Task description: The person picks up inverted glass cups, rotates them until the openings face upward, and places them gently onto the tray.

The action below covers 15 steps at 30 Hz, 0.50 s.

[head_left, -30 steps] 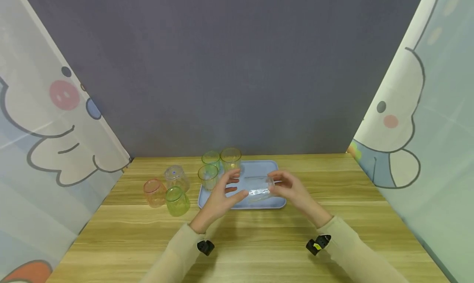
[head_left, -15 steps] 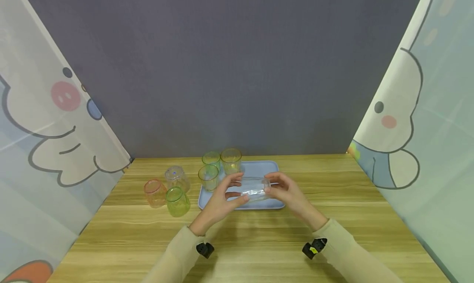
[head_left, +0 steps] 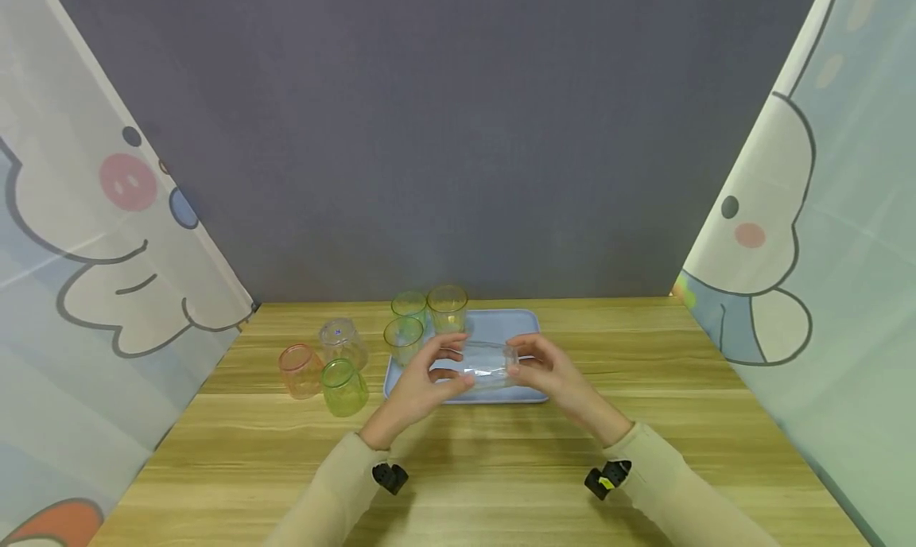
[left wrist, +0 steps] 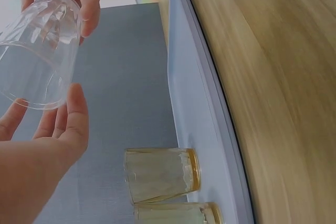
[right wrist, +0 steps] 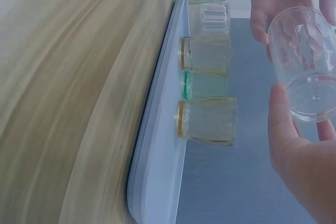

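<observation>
A clear ribbed glass tumbler (head_left: pixel 489 366) lies on its side in the air above the blue tray (head_left: pixel 501 319). My left hand (head_left: pixel 422 382) holds its open rim, thumb on the near side and fingers on the far side. At the base end, my right hand (head_left: pixel 554 372) grips the tumbler between thumb and fingers. Seen from the left wrist, the glass (left wrist: pixel 44 56) spans both hands. In the right wrist view the round base (right wrist: pixel 314 98) sits by the right thumb and fingers.
On the tray's left part stand two amber-tinted glasses (head_left: pixel 447 312) and a green-tinted one (head_left: pixel 409 307). Left of the tray, on the wooden table (head_left: pixel 501 475), are a pink glass (head_left: pixel 300 374), a pale lilac glass (head_left: pixel 343 347) and a yellow-green glass (head_left: pixel 345 392).
My right hand has brought the clear tumbler left to my left hand. Its fingers, apart from the glass one second ago, now hold the rim. The other glasses have stayed put.
</observation>
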Motion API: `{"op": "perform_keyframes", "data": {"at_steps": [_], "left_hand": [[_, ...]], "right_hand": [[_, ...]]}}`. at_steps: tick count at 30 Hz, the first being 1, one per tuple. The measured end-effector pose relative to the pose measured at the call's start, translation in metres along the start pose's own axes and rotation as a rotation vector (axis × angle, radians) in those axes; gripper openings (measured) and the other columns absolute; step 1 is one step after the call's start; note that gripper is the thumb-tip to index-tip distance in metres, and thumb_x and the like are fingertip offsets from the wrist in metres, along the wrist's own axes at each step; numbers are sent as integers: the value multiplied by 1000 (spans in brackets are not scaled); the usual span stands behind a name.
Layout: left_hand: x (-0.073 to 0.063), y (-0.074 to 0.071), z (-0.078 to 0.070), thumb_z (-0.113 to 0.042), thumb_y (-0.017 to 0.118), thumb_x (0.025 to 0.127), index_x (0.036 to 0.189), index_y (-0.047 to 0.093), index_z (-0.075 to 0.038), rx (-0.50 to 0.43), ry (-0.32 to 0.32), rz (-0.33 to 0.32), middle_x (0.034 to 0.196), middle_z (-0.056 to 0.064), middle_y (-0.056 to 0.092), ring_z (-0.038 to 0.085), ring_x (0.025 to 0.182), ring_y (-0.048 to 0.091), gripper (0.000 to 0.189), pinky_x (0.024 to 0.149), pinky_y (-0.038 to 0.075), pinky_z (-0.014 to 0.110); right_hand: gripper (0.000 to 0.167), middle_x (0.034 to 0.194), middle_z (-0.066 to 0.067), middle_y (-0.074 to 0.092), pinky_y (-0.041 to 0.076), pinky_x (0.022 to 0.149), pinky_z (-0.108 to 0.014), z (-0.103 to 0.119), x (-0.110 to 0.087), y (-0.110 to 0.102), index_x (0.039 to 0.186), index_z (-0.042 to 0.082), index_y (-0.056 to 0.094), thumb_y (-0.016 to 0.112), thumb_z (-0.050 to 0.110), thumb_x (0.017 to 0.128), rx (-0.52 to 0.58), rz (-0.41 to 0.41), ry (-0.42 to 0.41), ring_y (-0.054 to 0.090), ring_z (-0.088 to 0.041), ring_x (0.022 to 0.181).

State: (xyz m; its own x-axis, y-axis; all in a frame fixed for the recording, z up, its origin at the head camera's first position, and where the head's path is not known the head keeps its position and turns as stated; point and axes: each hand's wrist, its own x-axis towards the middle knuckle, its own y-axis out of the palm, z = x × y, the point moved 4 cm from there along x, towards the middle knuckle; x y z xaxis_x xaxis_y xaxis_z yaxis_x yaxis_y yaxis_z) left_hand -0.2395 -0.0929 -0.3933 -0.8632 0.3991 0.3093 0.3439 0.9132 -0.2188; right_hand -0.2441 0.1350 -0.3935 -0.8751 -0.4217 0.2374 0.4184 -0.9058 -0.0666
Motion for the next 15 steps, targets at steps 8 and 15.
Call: {"op": "perform_keyframes", "data": {"at_steps": [8,15], "left_hand": [[1,-3,-2,-13,78,91,146,51,-12,44,11,-23,131,14,53,40,122,50,61,96,52,41],[0,-4,-4,-17,79,90,143,54,-17,102,-11,-33,131,8,54,36,119,51,59,95,51,44]], "right_hand": [[47,131,-34,51,56,89,-34,-1,1,0,138,-9,46,64,7,98,-50,30,8,61,-28,109],[46,129,-28,55,56,88,-31,-5,-1,-1,136,-6,51,68,11,97,-141,29,18,60,-34,109]]}}
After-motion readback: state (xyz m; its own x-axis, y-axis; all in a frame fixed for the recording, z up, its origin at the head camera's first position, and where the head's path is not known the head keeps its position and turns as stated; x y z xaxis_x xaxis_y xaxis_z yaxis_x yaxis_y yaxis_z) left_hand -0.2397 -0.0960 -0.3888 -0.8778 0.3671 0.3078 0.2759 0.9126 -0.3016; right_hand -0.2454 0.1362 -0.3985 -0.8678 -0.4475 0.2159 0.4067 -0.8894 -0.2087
